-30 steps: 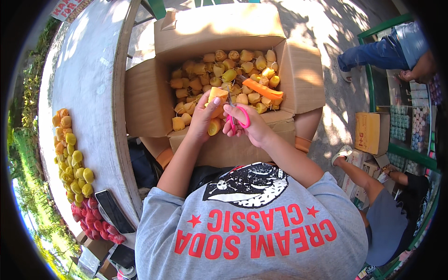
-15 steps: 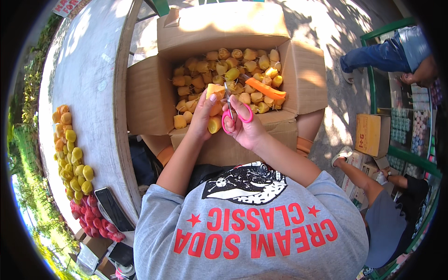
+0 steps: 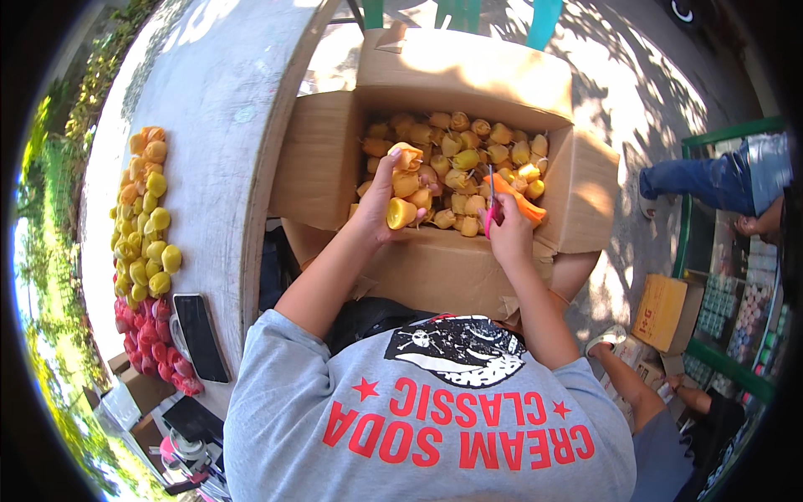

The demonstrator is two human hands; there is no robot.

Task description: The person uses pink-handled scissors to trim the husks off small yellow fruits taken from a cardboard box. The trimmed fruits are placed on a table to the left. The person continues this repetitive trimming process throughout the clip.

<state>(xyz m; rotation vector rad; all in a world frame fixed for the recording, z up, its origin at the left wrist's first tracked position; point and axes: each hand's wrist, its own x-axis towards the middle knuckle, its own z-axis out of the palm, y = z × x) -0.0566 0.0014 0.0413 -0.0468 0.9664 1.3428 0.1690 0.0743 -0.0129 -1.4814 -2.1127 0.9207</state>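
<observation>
My left hand point(image 3: 381, 209) is closed around several small orange-yellow bud-shaped bundles point(image 3: 406, 182), stacked along the palm and fingers. Pink-handled scissors point(image 3: 490, 219) are in my right hand point(image 3: 512, 238), blades pointing up and away from me, apart from the bundles in the left hand. Both hands are over the near side of an open cardboard box point(image 3: 464, 259) holding many similar bundles point(image 3: 464, 159), some with thin pale strings. A long bright orange object point(image 3: 520, 201) lies on top of them, just beyond my right hand; its kind is unclear.
On a pale tabletop point(image 3: 226, 109) at left sit rows of orange, yellow point(image 3: 150, 226) and red bundles point(image 3: 155, 339), beside a dark phone point(image 3: 201, 336). Two people are at the right, near a green-framed shelf point(image 3: 736, 376) and cartons point(image 3: 667, 314). Green chair parts point(image 3: 458, 15) show beyond the box.
My right hand has drawn the scissors away to the right from the bundle in my left hand, where the blades were before. The whole view has shifted, with the box now further right.
</observation>
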